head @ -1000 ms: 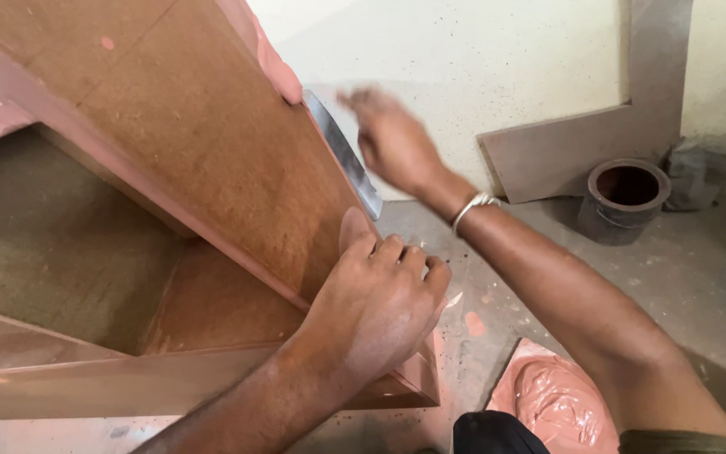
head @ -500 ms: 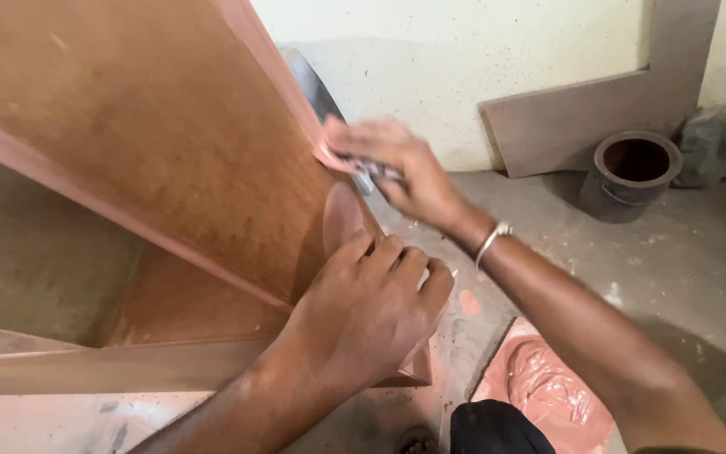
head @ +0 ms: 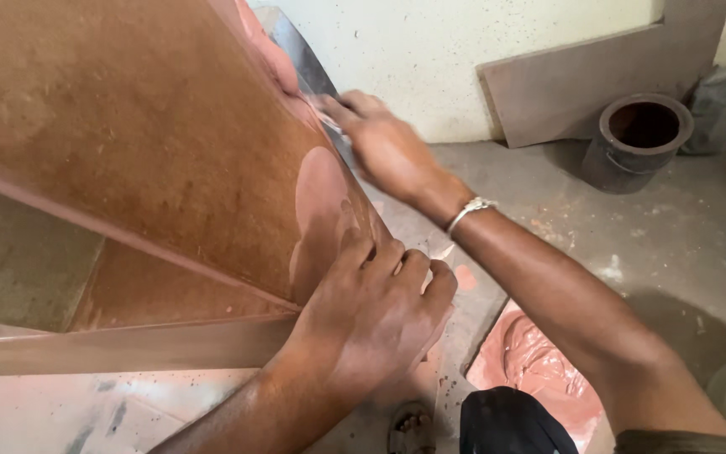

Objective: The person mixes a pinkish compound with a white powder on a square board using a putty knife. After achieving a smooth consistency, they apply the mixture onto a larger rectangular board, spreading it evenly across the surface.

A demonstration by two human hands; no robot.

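Note:
A brown wooden panel [head: 136, 143] of a furniture frame fills the left of the view. My left hand [head: 376, 311] grips its lower right corner, fingers curled over the edge. My right hand [head: 384, 147] is higher up at the panel's right edge, holding a flat metal putty knife [head: 308, 67] whose blade lies along that edge. Smears of pinkish-brown putty [head: 321, 202] mark the panel near the edge. A silver bracelet [head: 470, 210] sits on my right wrist.
A heap of pink putty [head: 539, 366] lies on a board on the floor at lower right. A dark round pot [head: 639, 139] and a flat grey board [head: 565, 84] stand by the pale wall. The concrete floor [head: 682, 244] is dusty.
My right hand has come in from the wall side to the panel's edge and slid up along it with the knife. The left hand has kept its grip on the corner.

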